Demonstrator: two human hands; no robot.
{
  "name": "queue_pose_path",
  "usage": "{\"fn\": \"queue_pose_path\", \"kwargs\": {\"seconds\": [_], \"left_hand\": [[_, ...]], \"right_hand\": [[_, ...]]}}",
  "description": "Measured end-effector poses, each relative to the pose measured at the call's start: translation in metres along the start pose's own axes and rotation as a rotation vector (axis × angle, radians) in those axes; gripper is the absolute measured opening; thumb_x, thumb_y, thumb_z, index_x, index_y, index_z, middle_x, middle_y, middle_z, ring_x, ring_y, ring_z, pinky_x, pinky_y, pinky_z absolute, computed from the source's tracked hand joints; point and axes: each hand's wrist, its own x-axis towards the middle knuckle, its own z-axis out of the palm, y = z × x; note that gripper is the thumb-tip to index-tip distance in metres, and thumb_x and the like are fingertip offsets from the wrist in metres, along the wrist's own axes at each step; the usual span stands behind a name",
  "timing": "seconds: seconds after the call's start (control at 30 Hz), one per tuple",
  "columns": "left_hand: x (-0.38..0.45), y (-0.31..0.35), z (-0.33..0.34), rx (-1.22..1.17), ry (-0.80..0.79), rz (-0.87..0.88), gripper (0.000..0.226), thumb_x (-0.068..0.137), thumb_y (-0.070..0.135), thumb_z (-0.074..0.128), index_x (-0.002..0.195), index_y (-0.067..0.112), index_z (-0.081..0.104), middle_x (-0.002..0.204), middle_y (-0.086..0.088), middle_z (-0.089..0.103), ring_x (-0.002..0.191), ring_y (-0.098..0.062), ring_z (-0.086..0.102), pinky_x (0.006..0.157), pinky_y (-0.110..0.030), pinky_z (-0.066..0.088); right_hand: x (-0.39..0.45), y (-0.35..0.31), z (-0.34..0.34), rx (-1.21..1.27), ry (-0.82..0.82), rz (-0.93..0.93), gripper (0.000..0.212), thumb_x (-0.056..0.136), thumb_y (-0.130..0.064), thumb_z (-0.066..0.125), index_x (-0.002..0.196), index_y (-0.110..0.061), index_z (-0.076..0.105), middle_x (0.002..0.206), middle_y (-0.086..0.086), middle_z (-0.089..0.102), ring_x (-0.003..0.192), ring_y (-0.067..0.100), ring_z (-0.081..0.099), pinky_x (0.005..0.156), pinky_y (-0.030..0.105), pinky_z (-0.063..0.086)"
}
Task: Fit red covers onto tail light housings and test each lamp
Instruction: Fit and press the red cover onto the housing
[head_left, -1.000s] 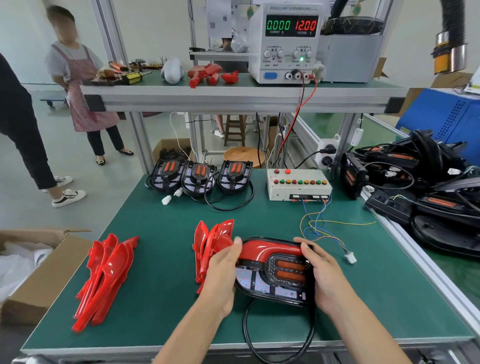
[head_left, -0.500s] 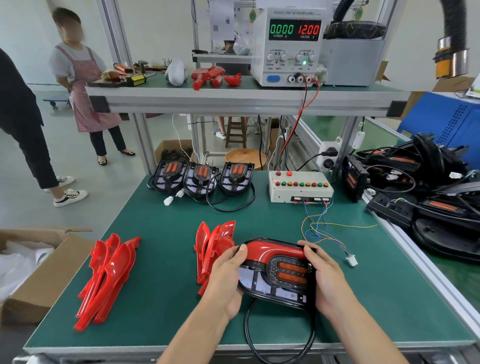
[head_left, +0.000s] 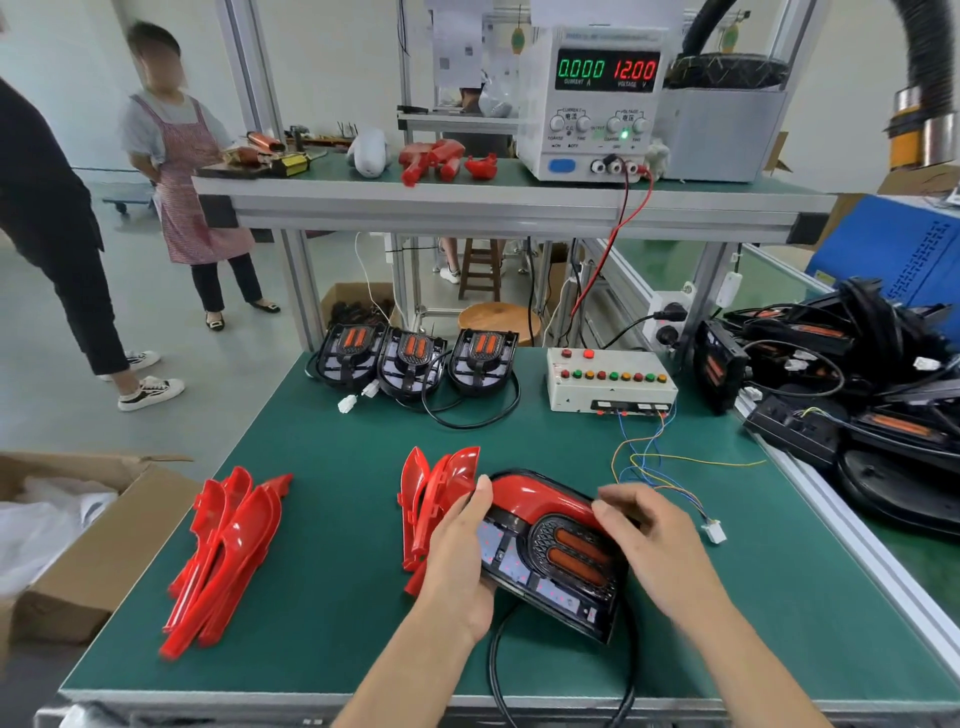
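Note:
A black tail light housing (head_left: 550, 558) with two orange lenses lies tilted at the front of the green table (head_left: 332, 597). A red cover (head_left: 540, 496) sits along its top edge. My left hand (head_left: 460, 556) grips the housing's left side, thumb up on the red cover. My right hand (head_left: 654, 540) hovers over the housing's right end, fingers loosely bent and reaching onto the cover. The housing's black cable (head_left: 498, 670) loops off the front edge. Spare red covers stand in a stack (head_left: 431, 499) just left of my left hand, and another pile (head_left: 223, 551) lies further left.
Three bare housings (head_left: 415, 358) line the table's back, beside a white test box (head_left: 610, 382) whose coloured wires end in a white plug (head_left: 714, 532). A power supply (head_left: 592, 104) on the shelf reads 0.000 and 12.00. Black lamps pile at right (head_left: 852, 395). A cardboard box (head_left: 88, 545) and two people stand left.
My right hand has come off the housing's right end and now hovers above it with fingers on the cover. The left hand keeps its grip and the housing tilts slightly.

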Motion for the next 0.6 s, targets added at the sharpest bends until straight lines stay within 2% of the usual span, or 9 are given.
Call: {"fn": "queue_pose_path", "kwargs": {"seconds": [0.07,0.17,0.23,0.27,0.3,0.37,0.43,0.5,0.6], "left_hand": [[0.002,0.002,0.004,-0.001,-0.017,-0.015,0.046,0.092,0.031,0.069,0.127,0.0,0.066,0.116,-0.022,0.074,0.111,-0.043,0.069,0.1,-0.055,0.054],[0.002,0.004,0.013,-0.013,-0.045,0.017,0.052,0.083,0.02,0.073,0.127,-0.005,0.062,0.123,-0.027,0.069,0.11,-0.042,0.067,0.105,-0.057,0.05],[0.003,0.004,0.019,0.022,-0.028,0.088,0.028,0.091,0.012,0.068,0.115,-0.003,0.067,0.112,-0.027,0.07,0.094,-0.035,0.068,0.09,-0.049,0.055],[0.003,0.003,0.021,0.05,-0.016,0.12,0.015,0.094,0.01,0.065,0.104,0.002,0.072,0.104,-0.023,0.071,0.087,-0.031,0.069,0.081,-0.044,0.057],[0.004,0.003,0.022,0.072,0.0,0.147,0.012,0.095,0.01,0.064,0.093,0.008,0.076,0.097,-0.019,0.073,0.083,-0.029,0.07,0.077,-0.043,0.058],[0.005,0.002,0.023,0.103,0.018,0.178,0.02,0.097,0.013,0.065,0.082,0.017,0.078,0.094,-0.016,0.076,0.088,-0.032,0.072,0.088,-0.051,0.057],[0.004,0.003,0.024,0.125,0.011,0.217,0.018,0.098,0.015,0.066,0.085,0.018,0.078,0.1,-0.018,0.076,0.1,-0.041,0.071,0.098,-0.058,0.053],[0.005,0.004,0.024,0.148,-0.002,0.24,0.017,0.099,0.013,0.065,0.088,0.016,0.079,0.102,-0.021,0.076,0.101,-0.041,0.07,0.099,-0.06,0.053],[0.007,0.003,0.027,0.169,-0.004,0.271,0.017,0.099,0.011,0.065,0.087,0.012,0.077,0.097,-0.02,0.075,0.092,-0.036,0.068,0.096,-0.058,0.052]], "right_hand": [[0.002,-0.018,0.002,-0.239,-0.019,-0.146,0.023,0.092,-0.049,0.067,0.109,-0.034,0.07,0.109,-0.026,0.068,0.108,-0.008,0.057,0.087,0.013,0.042],[0.016,-0.046,0.011,-0.423,-0.131,-0.246,0.034,0.093,-0.063,0.054,0.112,-0.039,0.07,0.111,-0.028,0.068,0.107,-0.004,0.059,0.098,0.023,0.042],[0.029,-0.06,0.018,-0.44,-0.257,-0.199,0.029,0.095,-0.067,0.047,0.093,-0.048,0.068,0.095,-0.03,0.068,0.095,0.0,0.061,0.091,0.027,0.047],[0.034,-0.064,0.02,-0.409,-0.306,-0.163,0.032,0.095,-0.068,0.045,0.084,-0.048,0.067,0.087,-0.027,0.068,0.089,0.002,0.062,0.086,0.029,0.048],[0.04,-0.066,0.023,-0.372,-0.341,-0.126,0.036,0.096,-0.067,0.046,0.081,-0.043,0.068,0.085,-0.022,0.07,0.086,0.006,0.063,0.085,0.031,0.05],[0.046,-0.065,0.025,-0.329,-0.387,-0.092,0.039,0.096,-0.065,0.05,0.086,-0.034,0.072,0.087,-0.011,0.073,0.087,0.012,0.066,0.088,0.035,0.05],[0.048,-0.064,0.023,-0.283,-0.423,-0.098,0.038,0.096,-0.064,0.053,0.087,-0.033,0.073,0.085,-0.01,0.073,0.08,0.009,0.067,0.083,0.032,0.05],[0.05,-0.065,0.019,-0.247,-0.445,-0.091,0.034,0.096,-0.061,0.054,0.088,-0.034,0.073,0.086,-0.012,0.074,0.077,0.006,0.067,0.079,0.028,0.05],[0.053,-0.063,0.018,-0.225,-0.47,-0.092,0.03,0.1,-0.053,0.053,0.094,-0.031,0.073,0.095,-0.008,0.074,0.096,0.015,0.068,0.09,0.03,0.05]]}}
